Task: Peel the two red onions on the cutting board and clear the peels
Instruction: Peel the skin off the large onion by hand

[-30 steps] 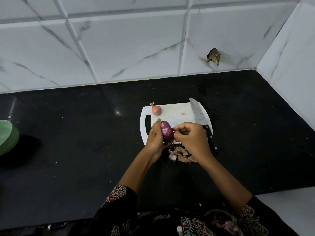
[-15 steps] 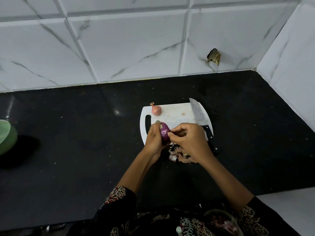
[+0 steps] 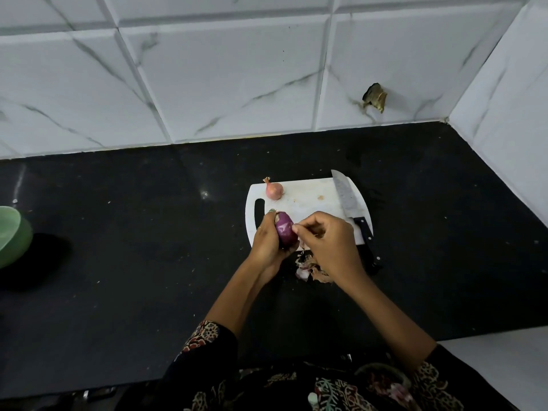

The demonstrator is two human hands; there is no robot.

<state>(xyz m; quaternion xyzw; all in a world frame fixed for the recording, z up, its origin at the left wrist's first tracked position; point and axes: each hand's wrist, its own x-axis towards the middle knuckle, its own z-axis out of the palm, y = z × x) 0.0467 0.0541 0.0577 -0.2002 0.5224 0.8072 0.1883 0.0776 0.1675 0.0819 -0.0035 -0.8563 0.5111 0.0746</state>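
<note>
My left hand grips a glossy purple onion, mostly bare of skin, just above the near edge of the white cutting board. My right hand is pinched against the onion's right side, fingertips touching its surface. A second onion, still in its pale pink skin, sits on the board's far left corner. A heap of torn peels lies on the black counter just below the board, partly hidden by my right wrist.
A kitchen knife lies along the board's right edge, its black handle overhanging toward me. A green bowl stands at the far left of the counter. White tiled walls close the back and the right side.
My right hand's fingertips shifted left onto the onion's side, and my left hand turned the onion slightly. The peel heap, knife and second onion stayed put.
</note>
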